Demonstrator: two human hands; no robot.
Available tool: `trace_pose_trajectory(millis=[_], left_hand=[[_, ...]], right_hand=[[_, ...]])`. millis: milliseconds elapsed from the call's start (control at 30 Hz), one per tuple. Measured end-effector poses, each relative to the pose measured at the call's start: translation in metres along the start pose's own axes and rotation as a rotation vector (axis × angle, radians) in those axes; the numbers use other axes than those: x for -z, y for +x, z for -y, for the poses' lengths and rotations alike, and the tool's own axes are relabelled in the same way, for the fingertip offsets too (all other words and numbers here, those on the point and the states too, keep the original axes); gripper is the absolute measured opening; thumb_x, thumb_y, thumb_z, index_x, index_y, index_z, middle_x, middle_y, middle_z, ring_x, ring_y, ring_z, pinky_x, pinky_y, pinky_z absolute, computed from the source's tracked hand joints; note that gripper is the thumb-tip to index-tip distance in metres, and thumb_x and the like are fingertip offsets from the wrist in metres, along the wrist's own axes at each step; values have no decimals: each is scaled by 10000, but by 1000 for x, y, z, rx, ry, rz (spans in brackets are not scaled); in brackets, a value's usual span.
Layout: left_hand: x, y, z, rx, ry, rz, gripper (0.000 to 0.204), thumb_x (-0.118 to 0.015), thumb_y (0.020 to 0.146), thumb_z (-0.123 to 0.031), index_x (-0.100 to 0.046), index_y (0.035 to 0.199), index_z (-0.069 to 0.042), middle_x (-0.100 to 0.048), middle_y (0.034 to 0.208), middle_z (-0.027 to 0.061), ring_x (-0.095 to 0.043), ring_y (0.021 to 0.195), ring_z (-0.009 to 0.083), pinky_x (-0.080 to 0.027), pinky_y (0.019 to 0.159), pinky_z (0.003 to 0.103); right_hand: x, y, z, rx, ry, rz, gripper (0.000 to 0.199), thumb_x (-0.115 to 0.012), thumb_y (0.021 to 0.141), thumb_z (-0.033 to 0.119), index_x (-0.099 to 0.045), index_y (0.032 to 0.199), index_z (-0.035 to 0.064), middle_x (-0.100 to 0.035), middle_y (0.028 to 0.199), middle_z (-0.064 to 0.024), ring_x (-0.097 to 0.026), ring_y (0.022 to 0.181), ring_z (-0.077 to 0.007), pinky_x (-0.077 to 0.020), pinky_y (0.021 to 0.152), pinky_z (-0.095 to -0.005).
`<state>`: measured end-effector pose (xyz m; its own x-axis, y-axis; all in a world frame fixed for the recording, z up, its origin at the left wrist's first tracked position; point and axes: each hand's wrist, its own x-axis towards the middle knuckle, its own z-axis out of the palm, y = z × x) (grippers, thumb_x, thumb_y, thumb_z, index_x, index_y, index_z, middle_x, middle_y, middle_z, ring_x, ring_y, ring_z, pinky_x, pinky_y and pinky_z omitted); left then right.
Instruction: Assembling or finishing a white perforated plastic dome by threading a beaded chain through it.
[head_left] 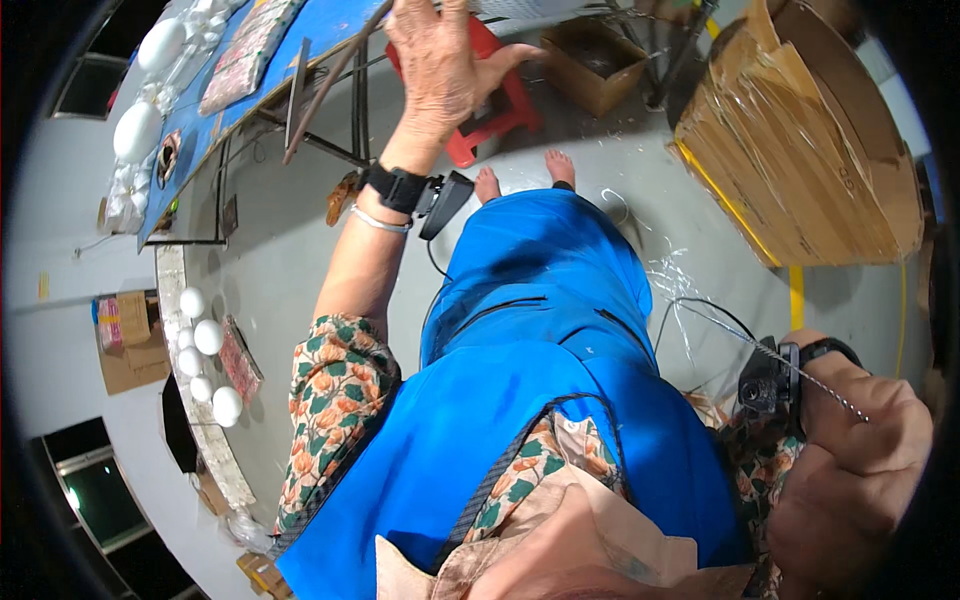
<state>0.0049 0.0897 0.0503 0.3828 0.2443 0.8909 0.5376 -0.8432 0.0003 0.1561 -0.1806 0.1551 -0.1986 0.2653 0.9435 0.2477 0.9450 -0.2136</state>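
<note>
My left hand (440, 75) reaches out at the top of the head view, above a red plastic stool (515, 95). Its thumb sticks out away from the fingers, whose tips are cut off by the upper edge. Nothing shows in its grasp. At the right, close to my body, my right hand (860, 450) is bent back with its fingers curled. A thin twisted silvery cord (805, 375) crosses the wrist and ends over this hand. Whether the fingers grip the cord is hidden. A small black device (450, 200) is strapped to my left wrist, another (765, 390) to the right.
At upper left stands a blue-topped table (290, 50) with white egg-shaped pieces (138, 132) and a wrapped bundle (250, 60). More white ovals (208, 337) lie along a pale ledge. A large carton (790, 150) stands right, a smaller open box (595, 65) beyond my feet. Clear strands (675, 285) litter the floor.
</note>
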Motion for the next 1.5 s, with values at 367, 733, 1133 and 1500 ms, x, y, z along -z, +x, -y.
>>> trace_pose_trajectory(millis=[367, 733, 1133, 1500], left_hand=[[-1, 24, 21, 9, -91, 51, 1006, -793, 532, -288, -215, 1309, -15, -313, 1291, 213, -316, 1180, 345, -268, 971, 412], [11, 37, 14, 290, -697, 128, 868, -760, 619, -266, -249, 1296, -80, -316, 1307, 162, -328, 1205, 284, -256, 1003, 388], [9, 38, 8, 130, -474, 133, 987, -759, 563, -409, -226, 1339, -114, -143, 1370, 231, -178, 1267, 368, -182, 1028, 432], [13, 42, 4, 170, -710, 115, 776, -698, 676, -266, -294, 1313, -85, -198, 1346, 258, -231, 1253, 359, -206, 1019, 395]], right_hand=[[7, -1, -30, -683, -556, -16, 101, -622, 683, 80, -643, 779, 60, -586, 637, -80, -583, 607, -188, -438, 536, -296], [-58, -36, -135, -900, 366, -401, 137, -526, 849, 103, -599, 875, -11, -558, 596, -9, -417, 476, -19, -338, 423, -159], [-95, -12, -162, -750, 198, -594, 155, -527, 851, 113, -591, 899, -20, -536, 572, 16, -418, 468, -4, -332, 430, -155], [-99, -24, -159, -835, 234, -682, 179, -521, 860, 144, -584, 897, -19, -531, 571, 16, -430, 453, -12, -323, 418, -156]])
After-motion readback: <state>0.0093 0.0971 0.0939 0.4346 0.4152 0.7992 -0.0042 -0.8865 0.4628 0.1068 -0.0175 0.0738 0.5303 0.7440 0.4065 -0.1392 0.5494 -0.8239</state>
